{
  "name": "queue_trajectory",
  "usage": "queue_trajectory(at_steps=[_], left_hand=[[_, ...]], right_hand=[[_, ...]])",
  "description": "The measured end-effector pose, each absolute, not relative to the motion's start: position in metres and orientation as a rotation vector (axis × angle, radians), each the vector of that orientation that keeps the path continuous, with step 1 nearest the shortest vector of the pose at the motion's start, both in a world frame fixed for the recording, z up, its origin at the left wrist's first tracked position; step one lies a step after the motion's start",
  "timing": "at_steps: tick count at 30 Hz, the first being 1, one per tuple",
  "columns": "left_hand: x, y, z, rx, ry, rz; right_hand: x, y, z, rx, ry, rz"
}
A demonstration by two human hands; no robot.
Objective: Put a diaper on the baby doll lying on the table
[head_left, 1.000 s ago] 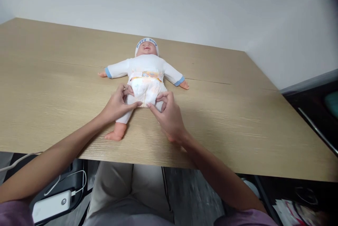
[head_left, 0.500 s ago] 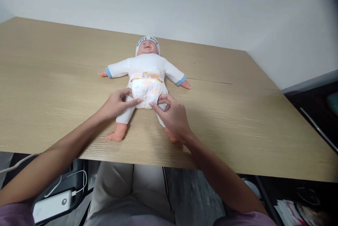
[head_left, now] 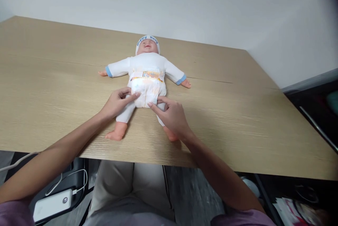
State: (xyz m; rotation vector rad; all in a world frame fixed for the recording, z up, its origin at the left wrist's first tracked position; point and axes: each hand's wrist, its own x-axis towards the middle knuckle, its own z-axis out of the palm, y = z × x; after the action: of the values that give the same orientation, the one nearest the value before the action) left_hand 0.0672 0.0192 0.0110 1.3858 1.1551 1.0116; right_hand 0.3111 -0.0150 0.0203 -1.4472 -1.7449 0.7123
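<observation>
A baby doll (head_left: 148, 62) in a white suit with blue cuffs lies on its back, arms spread, its head toward the wall. It wears a cap (head_left: 147, 38) with blue lettering. Around its hips is a white diaper (head_left: 145, 94) with a printed orange waistband. At the diaper's left leg edge, my left hand (head_left: 117, 102) pinches the material, thumb on the front and fingers partly hidden behind. My right hand (head_left: 170, 113) grips the opposite leg edge near the crotch, thumb on top and fingertips tucked at the side. The doll's bare feet point toward me.
The doll lies on a wooden table (head_left: 237, 120) with a thin seam across it. A white wall (head_left: 185, 4) stands behind. Below the front edge at left, a white power bank (head_left: 52, 205) with a cable rests on a black surface. Papers (head_left: 293, 212) lie low at the right.
My left hand's thumb has moved slightly up along the diaper's leg edge. My right hand has barely shifted, and the doll lies as before.
</observation>
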Motion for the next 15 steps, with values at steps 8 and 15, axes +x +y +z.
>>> queue_trajectory(at_steps=[8,15], left_hand=[[0.072,0.018,0.012,1.169,1.036,1.067],[0.074,0.020,0.007,1.109,1.031,1.161]], right_hand=[[0.314,-0.010,0.018,-1.374,-1.608,0.964],[0.314,-0.010,0.004,-1.346,-1.691,0.499]])
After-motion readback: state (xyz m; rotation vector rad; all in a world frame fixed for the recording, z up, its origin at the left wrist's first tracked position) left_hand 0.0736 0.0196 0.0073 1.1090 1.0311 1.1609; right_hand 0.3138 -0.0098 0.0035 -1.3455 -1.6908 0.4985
